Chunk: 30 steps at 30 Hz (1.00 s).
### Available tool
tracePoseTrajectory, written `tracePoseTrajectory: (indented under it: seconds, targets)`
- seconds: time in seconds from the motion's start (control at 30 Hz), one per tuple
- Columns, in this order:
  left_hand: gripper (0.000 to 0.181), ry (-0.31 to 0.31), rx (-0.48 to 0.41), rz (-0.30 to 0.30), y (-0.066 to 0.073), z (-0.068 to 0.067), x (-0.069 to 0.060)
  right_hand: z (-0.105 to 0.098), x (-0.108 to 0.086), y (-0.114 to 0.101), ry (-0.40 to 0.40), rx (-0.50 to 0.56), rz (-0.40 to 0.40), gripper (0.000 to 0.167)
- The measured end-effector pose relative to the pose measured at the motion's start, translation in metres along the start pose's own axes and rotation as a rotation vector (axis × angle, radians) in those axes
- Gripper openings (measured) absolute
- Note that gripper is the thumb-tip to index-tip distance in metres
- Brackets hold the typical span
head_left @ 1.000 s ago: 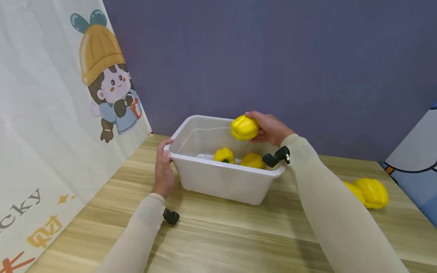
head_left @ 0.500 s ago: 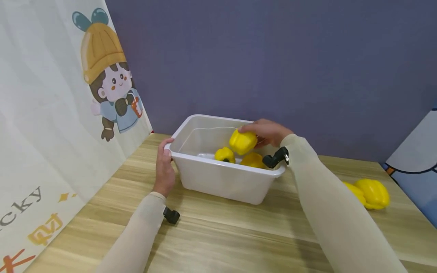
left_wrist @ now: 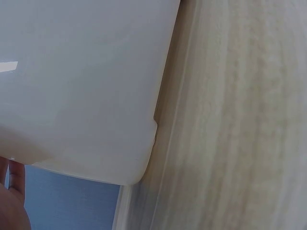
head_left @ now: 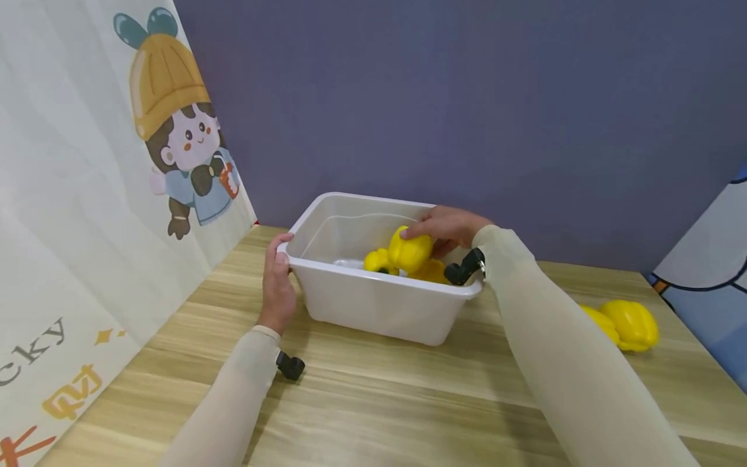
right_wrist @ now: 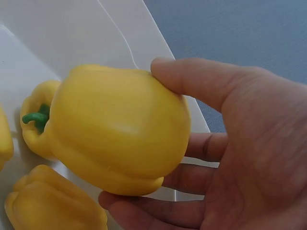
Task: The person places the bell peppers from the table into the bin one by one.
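Observation:
In the head view my right hand [head_left: 449, 228] holds a yellow bell pepper [head_left: 410, 249] inside a white plastic bin [head_left: 373, 298]. The right wrist view shows the thumb on one side of this bell pepper [right_wrist: 120, 129] and fingers on the other. Beneath and beside it lie more yellow bell peppers, one [head_left: 376, 259] to its left and one [head_left: 430, 270] partly hidden below the hand. My left hand [head_left: 277, 285] grips the bin's left rim, thumb outside. Only part of that hand [left_wrist: 14, 191] shows in the left wrist view, behind the bin wall.
Two yellow bell peppers [head_left: 629, 325] lie on the wooden table [head_left: 373, 402] to the right, one partly covered by the right sleeve. A dark blue-grey wall [head_left: 443, 104] stands close behind the bin. A white printed panel [head_left: 70, 194] borders the left side.
My right hand has lowered the bell pepper from above the bin's rim down among the others inside. The left hand keeps its grip on the rim.

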<state>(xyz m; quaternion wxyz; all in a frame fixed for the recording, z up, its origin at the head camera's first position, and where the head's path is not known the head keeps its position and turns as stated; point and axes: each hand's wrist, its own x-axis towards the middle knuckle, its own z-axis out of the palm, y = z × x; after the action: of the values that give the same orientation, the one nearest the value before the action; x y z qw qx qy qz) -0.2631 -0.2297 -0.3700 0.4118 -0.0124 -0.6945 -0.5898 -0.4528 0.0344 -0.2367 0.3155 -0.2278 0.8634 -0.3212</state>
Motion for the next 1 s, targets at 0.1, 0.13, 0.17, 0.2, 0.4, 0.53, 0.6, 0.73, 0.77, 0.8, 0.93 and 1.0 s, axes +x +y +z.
tracePoseTrajectory:
  seconds: [0.1, 0.13, 0.17, 0.2, 0.4, 0.53, 0.6, 0.73, 0.77, 0.8, 0.93, 1.0]
  targets:
    - [0.050, 0.001, 0.003, 0.000, 0.000, 0.000, 0.001, 0.000, -0.001, -0.002, -0.007, -0.005, -0.009, 0.060]
    - [0.050, 0.001, 0.004, 0.000, -0.001, 0.001, 0.001, 0.000, -0.001, -0.002, -0.011, -0.002, -0.010, 0.061]
    - [0.051, 0.000, 0.006, 0.000, -0.001, 0.001, 0.001, -0.001, -0.002, -0.002, -0.017, -0.002, -0.010, 0.061]
    - [0.051, -0.002, 0.005, 0.002, -0.001, 0.001, 0.001, -0.001, -0.002, -0.002, -0.024, -0.002, -0.012, 0.061]
    - [0.051, 0.003, -0.006, 0.026, -0.001, 0.002, 0.001, -0.002, -0.001, -0.004, -0.081, -0.021, -0.028, 0.061]
    - [0.050, 0.002, -0.013, 0.039, -0.002, 0.002, 0.001, 0.000, 0.001, -0.009, -0.095, -0.061, -0.049, 0.058]
    - [0.050, -0.002, -0.017, 0.040, -0.002, 0.002, 0.002, 0.001, 0.002, -0.013, -0.091, -0.087, -0.054, 0.056]
    - [0.050, -0.008, -0.017, 0.037, -0.003, 0.003, 0.001, 0.007, 0.003, -0.022, -0.092, -0.138, -0.063, 0.052]
    - [0.050, -0.007, -0.017, 0.037, -0.004, 0.003, 0.001, 0.009, 0.004, -0.025, -0.096, -0.157, -0.067, 0.051]
    - [0.050, -0.006, -0.017, 0.038, -0.004, 0.004, 0.001, 0.011, 0.004, -0.027, -0.102, -0.175, -0.072, 0.050]
    - [0.050, 0.003, -0.021, 0.042, -0.004, 0.004, 0.001, 0.020, 0.009, -0.035, -0.125, -0.275, -0.106, 0.048]
    - [0.050, 0.002, -0.022, 0.041, -0.003, 0.004, 0.001, 0.024, 0.011, -0.037, -0.133, -0.317, -0.124, 0.047]
